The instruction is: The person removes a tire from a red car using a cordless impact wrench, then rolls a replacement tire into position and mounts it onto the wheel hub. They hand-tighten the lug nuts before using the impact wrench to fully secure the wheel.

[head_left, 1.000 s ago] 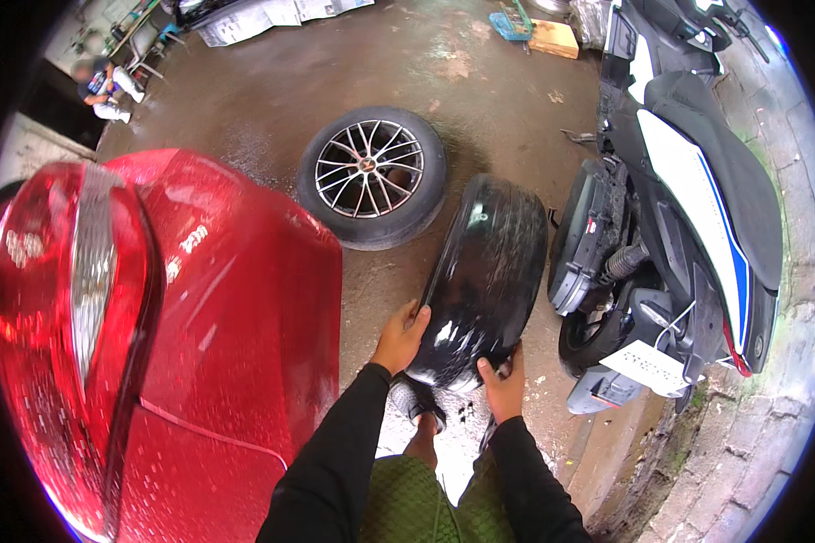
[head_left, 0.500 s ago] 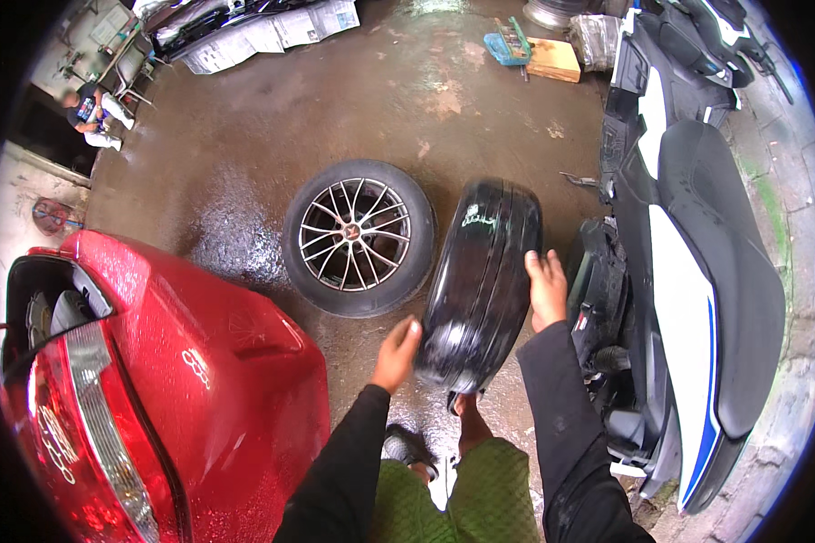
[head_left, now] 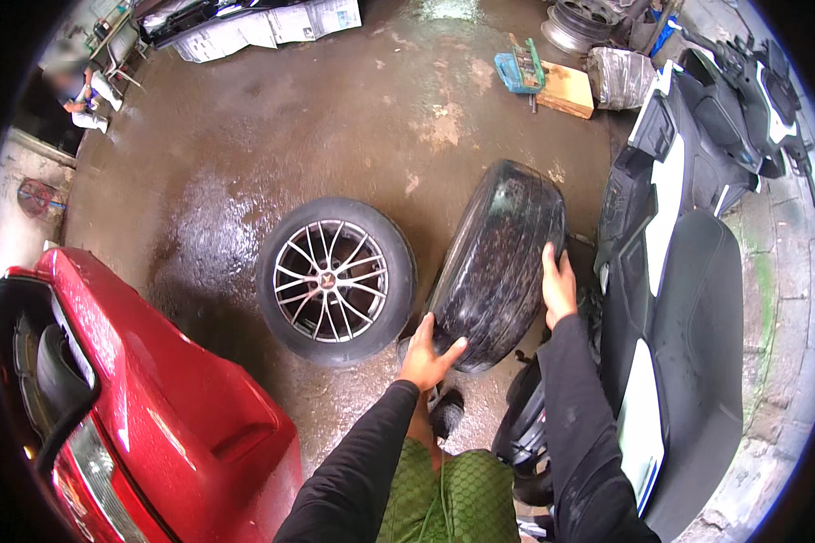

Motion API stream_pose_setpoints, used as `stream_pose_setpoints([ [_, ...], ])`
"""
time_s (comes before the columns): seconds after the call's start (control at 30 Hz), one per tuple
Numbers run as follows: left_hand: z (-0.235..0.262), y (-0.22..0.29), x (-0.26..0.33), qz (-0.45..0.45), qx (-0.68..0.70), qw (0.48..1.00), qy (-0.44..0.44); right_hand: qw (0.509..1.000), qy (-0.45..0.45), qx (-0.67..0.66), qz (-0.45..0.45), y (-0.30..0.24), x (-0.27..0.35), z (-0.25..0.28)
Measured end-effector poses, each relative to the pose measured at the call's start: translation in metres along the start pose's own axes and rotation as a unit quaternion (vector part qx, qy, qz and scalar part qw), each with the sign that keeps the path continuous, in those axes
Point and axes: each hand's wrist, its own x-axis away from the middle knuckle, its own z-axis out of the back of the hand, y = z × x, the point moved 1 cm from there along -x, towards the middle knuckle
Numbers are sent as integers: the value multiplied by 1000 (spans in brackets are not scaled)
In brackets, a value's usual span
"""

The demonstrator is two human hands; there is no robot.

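Note:
A black car tyre [head_left: 505, 258] stands on its tread in front of me, leaning and wet-looking, with dirty marks over its surface. Whether a rim sits inside it is hidden. My left hand [head_left: 428, 359] grips the tyre's near left edge, its thumb spread over the tread. At the tyre's right side is my right hand [head_left: 560, 285], fingers stretched along the edge and apart, touching it. A second tyre mounted on a silver multi-spoke wheel [head_left: 335, 282] lies flat on the floor to the left, face up.
A red car body part [head_left: 181, 362] with a tail light fills the lower left. Scooters [head_left: 697, 299] line the right side. A blue tool tray [head_left: 519, 71], a wooden block [head_left: 566, 90] and a bare rim [head_left: 575, 27] are far right. A seated person [head_left: 89, 98] is far left; the floor [head_left: 335, 118] is wet.
The standing tyre has turned and shifted right and away from the flat wheel. My left hand has come onto its near edge; my right hand has stayed at its right side. The view has shifted.

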Motion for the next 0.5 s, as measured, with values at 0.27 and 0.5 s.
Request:
stream_pose_setpoints([
  [0.27, 63, 51, -149, 65, 248, 966, -30, 964, -148, -202, -91, -9, -81, -14],
  [0.5, 22, 76, -203, 93, 138, 982, -85, 990, -108, -84, 14, -56, -143, -21],
])
